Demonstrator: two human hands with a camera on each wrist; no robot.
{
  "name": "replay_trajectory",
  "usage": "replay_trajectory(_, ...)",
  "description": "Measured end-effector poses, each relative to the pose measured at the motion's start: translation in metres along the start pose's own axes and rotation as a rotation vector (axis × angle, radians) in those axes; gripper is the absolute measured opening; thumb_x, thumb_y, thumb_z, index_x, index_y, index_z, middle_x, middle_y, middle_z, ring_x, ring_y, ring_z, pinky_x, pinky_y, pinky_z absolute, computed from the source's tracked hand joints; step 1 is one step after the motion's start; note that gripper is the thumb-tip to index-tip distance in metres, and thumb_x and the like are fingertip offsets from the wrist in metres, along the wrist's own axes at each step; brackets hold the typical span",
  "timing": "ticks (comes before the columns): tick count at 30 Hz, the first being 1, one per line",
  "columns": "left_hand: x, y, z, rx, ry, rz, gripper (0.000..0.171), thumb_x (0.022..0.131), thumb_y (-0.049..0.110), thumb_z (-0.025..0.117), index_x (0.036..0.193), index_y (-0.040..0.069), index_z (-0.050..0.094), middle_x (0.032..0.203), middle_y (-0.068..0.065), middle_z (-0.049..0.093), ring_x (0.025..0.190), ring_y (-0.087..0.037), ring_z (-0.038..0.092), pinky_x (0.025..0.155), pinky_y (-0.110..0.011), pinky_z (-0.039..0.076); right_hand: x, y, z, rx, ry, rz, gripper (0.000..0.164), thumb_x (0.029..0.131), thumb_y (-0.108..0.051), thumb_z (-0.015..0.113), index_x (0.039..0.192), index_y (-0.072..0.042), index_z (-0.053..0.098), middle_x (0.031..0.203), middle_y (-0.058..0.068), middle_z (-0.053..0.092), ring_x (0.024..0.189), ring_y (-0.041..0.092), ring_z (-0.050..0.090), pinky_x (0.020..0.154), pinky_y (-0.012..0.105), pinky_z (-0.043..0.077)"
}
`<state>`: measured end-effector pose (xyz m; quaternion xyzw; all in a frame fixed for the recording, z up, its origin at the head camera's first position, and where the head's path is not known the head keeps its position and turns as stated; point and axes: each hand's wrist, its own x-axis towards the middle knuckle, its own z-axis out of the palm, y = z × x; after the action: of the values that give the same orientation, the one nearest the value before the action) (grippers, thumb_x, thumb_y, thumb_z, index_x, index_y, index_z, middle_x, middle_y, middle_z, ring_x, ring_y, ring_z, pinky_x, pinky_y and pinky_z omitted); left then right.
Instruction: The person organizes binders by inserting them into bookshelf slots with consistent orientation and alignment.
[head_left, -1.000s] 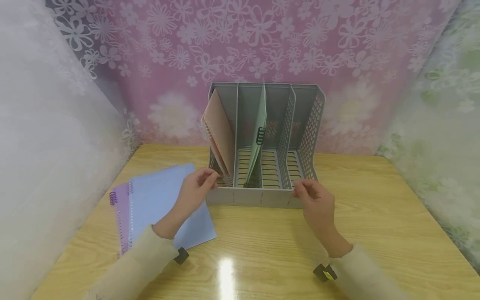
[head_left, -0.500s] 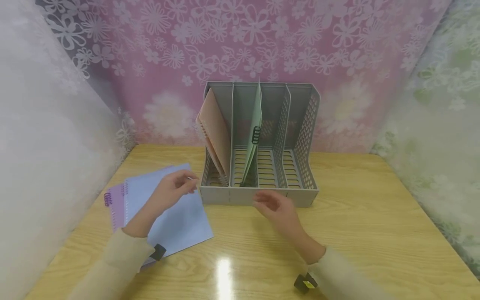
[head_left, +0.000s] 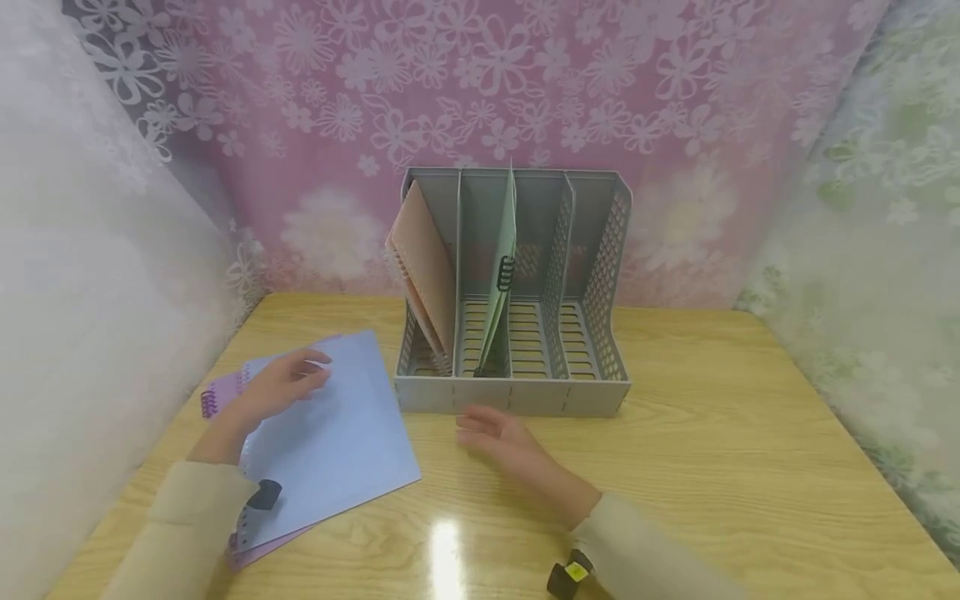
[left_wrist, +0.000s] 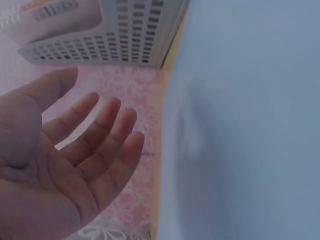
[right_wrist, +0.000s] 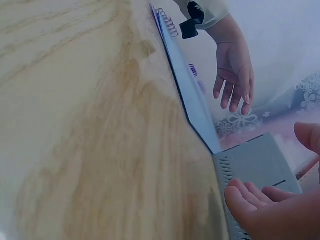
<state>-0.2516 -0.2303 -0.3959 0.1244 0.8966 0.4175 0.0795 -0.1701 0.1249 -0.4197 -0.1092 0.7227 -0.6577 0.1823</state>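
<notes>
My left hand (head_left: 281, 386) hovers over a blue spiral notebook (head_left: 352, 442), its fingers loosely bent and holding nothing. In the left wrist view that hand (left_wrist: 75, 155) shows its bare palm beside the blue cover (left_wrist: 250, 125). Beneath the blue notebook, a purple spiral notebook (head_left: 222, 392) sticks out at the left and bottom. My right hand (head_left: 498, 437) is in front of the grey file rack (head_left: 540, 398), fingers relaxed with nothing in them. The right wrist view shows this hand (right_wrist: 275, 205) close to the rack's front.
In the rack's leftmost slot a pink spiral notebook (head_left: 426, 258) leans. A green notebook (head_left: 504, 267) with dark rings stands in the second slot. The wooden table (head_left: 697, 433) runs back to a pink floral cloth (head_left: 337, 83), and pale cloths hang at both sides.
Both hands have left the rack's front edge and moved left. The left hand is now over the blue notebook; the right has come toward the middle. The notebooks in the rack stay put.
</notes>
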Motion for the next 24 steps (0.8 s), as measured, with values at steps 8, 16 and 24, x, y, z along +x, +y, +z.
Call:
replay_trajectory(8,-0.006,-0.02,-0.017,0.121,0.059,-0.092,0.052,0.092,0.037,0.05,0.125,-0.003,0.042,0.119,-0.03,0.05,0.109,-0.044,0.048,0.08,-0.046,0.048,0.012,0.011,0.016,0.079,-0.036,0.038,0.063,0.09,-0.028,0.057,0.135,0.009,0.033,0.134,0.024,0.042,0.121,0.03,0.044,0.098,0.037,0.039)
replay_trajectory(16,-0.012,-0.036,-0.028,0.216,0.046,-0.242,0.066,0.091,0.04,0.049,0.13,-0.01,0.031,0.122,-0.036,0.044,0.108,-0.049,0.046,0.085,-0.056,0.04,0.021,0.009,0.025,0.134,-0.022,0.08,0.063,0.089,-0.026,0.058,0.135,0.009,0.032,0.139,0.022,0.034,0.124,0.029,0.041,0.099,0.034,0.038)
replay_trajectory(24,-0.019,-0.036,-0.037,0.317,0.037,-0.334,0.075,0.09,0.042,0.05,0.13,-0.017,0.026,0.124,-0.038,0.04,0.111,-0.052,0.039,0.09,-0.059,0.034,0.026,0.008,0.031,0.231,-0.038,0.07,0.056,0.09,-0.014,0.054,0.132,0.015,0.031,0.138,0.028,0.032,0.12,0.034,0.044,0.1,0.039,0.037)
